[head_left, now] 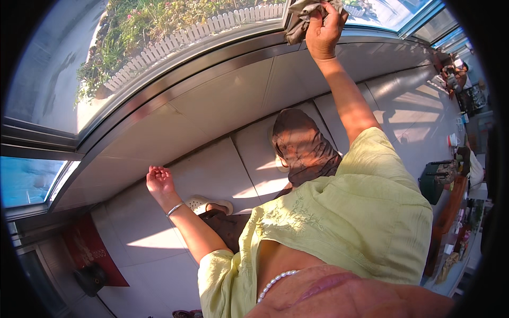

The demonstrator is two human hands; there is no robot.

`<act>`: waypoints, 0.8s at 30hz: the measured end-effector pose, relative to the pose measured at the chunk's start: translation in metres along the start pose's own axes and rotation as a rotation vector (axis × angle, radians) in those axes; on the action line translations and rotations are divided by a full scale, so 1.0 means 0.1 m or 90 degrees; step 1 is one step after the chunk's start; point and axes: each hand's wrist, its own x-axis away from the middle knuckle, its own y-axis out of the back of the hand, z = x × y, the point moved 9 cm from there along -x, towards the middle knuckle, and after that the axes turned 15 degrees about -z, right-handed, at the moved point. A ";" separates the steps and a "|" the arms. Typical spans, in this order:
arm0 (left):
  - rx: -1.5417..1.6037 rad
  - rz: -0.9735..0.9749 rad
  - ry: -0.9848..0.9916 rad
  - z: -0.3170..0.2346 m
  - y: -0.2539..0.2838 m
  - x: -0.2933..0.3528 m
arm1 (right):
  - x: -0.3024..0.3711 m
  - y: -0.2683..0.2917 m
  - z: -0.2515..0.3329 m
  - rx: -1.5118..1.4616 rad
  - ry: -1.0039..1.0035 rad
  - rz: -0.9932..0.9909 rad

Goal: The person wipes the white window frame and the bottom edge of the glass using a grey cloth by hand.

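Observation:
My right hand (324, 37) is raised to the window and closed around a crumpled grey-brown cloth (300, 19). The cloth rests at a metal upright of the window frame (270, 40), with part of it hidden behind my fingers. My left hand (160, 180) hangs in the air in front of the pale wall below the sill. Its fingers are loosely curled and a little apart, with nothing in them. A bracelet (175, 209) circles my left wrist.
Behind the window glass stand a white picket fence (196, 37) and plants (114, 55). Below me are large pale floor tiles (214, 153) and my beige clog (197, 203). A red mat (93, 249) lies at left; a dark green box (432, 180) and cluttered shelf (456, 259) are at right.

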 end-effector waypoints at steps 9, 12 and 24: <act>-0.048 -0.016 -0.026 0.24 -0.03 -0.15 | -0.19 -0.03 -0.09 0.031 0.084 0.004; -0.091 -0.032 -0.134 0.17 0.32 -0.14 | 0.87 0.18 -0.18 -0.034 0.035 0.121; -0.844 -0.303 -0.893 -0.16 0.52 2.75 | 0.95 0.57 -0.51 -0.081 -0.265 0.117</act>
